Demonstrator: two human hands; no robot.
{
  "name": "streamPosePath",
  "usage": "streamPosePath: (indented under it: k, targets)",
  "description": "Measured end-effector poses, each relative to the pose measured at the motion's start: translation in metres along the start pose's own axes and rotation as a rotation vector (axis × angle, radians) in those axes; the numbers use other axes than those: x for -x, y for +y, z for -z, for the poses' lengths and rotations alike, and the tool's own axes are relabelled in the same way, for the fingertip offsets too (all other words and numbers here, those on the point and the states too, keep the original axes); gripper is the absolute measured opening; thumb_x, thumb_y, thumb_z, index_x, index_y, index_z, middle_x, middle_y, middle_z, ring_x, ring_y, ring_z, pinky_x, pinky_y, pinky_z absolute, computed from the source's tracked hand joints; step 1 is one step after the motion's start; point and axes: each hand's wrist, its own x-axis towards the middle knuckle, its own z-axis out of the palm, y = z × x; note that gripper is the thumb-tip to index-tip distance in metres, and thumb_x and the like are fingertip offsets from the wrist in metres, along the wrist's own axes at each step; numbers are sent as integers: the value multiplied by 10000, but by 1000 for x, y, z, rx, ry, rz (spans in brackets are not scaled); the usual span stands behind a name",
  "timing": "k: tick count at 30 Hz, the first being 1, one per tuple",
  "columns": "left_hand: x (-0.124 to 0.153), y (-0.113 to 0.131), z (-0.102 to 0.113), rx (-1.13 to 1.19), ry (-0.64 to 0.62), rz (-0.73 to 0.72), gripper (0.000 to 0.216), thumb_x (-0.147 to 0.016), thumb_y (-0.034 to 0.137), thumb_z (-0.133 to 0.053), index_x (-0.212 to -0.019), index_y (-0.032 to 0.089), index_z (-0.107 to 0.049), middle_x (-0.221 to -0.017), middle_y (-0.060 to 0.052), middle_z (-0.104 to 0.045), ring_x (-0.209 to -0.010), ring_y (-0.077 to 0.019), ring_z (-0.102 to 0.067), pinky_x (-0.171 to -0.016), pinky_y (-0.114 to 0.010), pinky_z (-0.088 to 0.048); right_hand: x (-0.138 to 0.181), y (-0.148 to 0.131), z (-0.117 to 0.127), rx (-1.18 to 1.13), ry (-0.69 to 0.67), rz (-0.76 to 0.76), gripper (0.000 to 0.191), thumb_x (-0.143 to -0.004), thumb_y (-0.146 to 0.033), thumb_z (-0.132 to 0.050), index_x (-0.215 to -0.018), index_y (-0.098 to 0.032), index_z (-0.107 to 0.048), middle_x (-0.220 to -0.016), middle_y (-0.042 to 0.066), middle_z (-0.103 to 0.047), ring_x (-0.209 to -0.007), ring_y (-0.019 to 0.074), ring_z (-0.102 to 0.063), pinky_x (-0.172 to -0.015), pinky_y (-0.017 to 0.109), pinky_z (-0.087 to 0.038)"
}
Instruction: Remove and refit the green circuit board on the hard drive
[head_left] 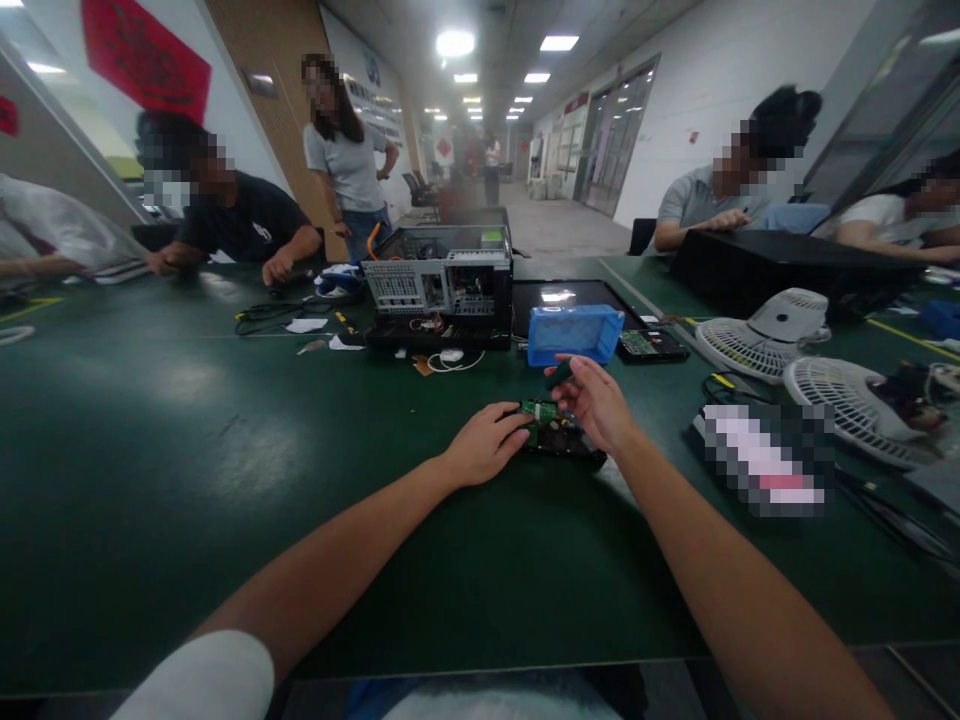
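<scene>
A small black device (574, 440) with an exposed green circuit board (538, 410) lies on the green table in front of me. My left hand (486, 445) grips its left end, the fingers over the board's edge and the thumb nearer me. Just above the device's right part is my right hand (598, 405), its fingers closed on a short dark screwdriver-like handle (559, 375). Whether a tip reaches down to the device cannot be made out. Behind my right hand stands a blue plastic bin (576, 335), tilted with its opening toward me.
An opened computer case (439, 285) stands at the back, with a flat dark screen panel (585, 295) beside it. White fan parts (765, 335), a blurred-out box (761, 460) and cables (892, 510) lie right. Co-workers sit along the far side; one person (349, 150) stands.
</scene>
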Motion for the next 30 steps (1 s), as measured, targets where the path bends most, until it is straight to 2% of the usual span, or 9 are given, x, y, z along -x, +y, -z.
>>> streamPosePath:
  k: [5, 10, 15, 25, 30]
  targets:
    - [-1, -3, -1, 55, 36, 23, 388, -1031, 322, -422, -1371, 229, -583, -1372, -96, -579, -1279, -249, -535, -1123, -460, -456, 1, -1, 0, -1, -2, 4, 344, -812, -470, -754, -1094, -277, -715, -1091, 33, -729, -658, 112, -632, -503, 238, -444]
    - [-1, -1, 0, 70, 48, 14, 375, -1019, 315, -458, -1354, 210, -588, -1350, -98, -594, -1269, -245, -540, -1125, -444, -457, 0, -1, -1, -23, -8, 3, 312, -808, -455, -768, -1042, -254, -723, -1121, 43, -727, -687, 122, -647, -539, 245, -471]
    - [-1, 0, 0, 58, 43, 22, 370, -1023, 315, -449, -1349, 213, -588, -1355, -97, -591, -1266, -246, -543, -1117, -450, -462, -1, 0, 0, -79, -7, -28, 355, -862, -538, -674, -1024, -226, -723, -1093, 64, -735, -680, 129, -640, -561, 258, -489]
    - [-1, 0, -1, 75, 50, 18, 368, -1012, 281, -465, -1351, 195, -581, -1343, -106, -595, -1260, -245, -547, -1121, -441, -457, -2, 2, 3, -39, 1, 10, 344, -858, -471, -703, -1140, -274, -715, -1009, 21, -711, -644, 103, -589, -496, 222, -422]
    - [-2, -1, -2, 92, 52, 24, 380, -993, 249, -488, -1361, 204, -569, -1337, -104, -597, -1256, -250, -550, -1119, -446, -460, 0, 1, 3, -25, -15, 3, 305, -842, -461, -727, -1068, -258, -747, -1024, 24, -707, -644, 94, -577, -475, 215, -402]
